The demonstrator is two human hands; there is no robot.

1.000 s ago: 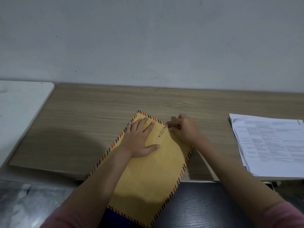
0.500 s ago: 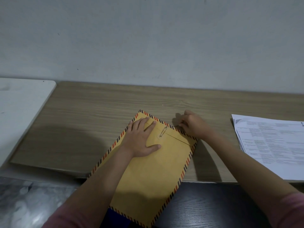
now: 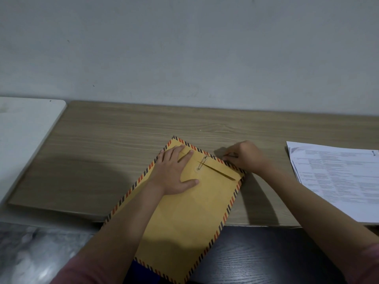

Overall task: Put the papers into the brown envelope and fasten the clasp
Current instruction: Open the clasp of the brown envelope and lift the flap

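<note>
Left hand (image 3: 174, 171) lies palm down on the brown envelope (image 3: 184, 212), fingers straight and slightly spread, thumb splayed out toward the right. Fingertips reach the flap near the upper striped border. It presses flat and grips nothing.

Right hand (image 3: 247, 156) sits at the envelope's upper right edge, fingers curled in, tips pinched together on a thin dark string (image 3: 215, 156). The string runs taut from the pinch leftward to the clasp (image 3: 202, 163), two small round buttons on the flap and body with the string looped between them. How tightly the fingertips clamp is too small to tell.

Envelope lies tilted on the wooden desk (image 3: 123, 150), flap end away from the person, lower end hanging over the desk's near edge. Red and dark stripes run round its border. Flap is folded down.

A stack of printed papers (image 3: 338, 181) lies on the desk to the right, well apart from the envelope. A white surface (image 3: 24, 136) adjoins the desk at the left.

Against the frame a second ago: the right hand was then right at the clasp, fingertips beside the buttons; now it is out past the envelope's right edge, with string showing between hand and clasp. Left hand holds the same flat pose in the same spot. Envelope has not visibly shifted.
</note>
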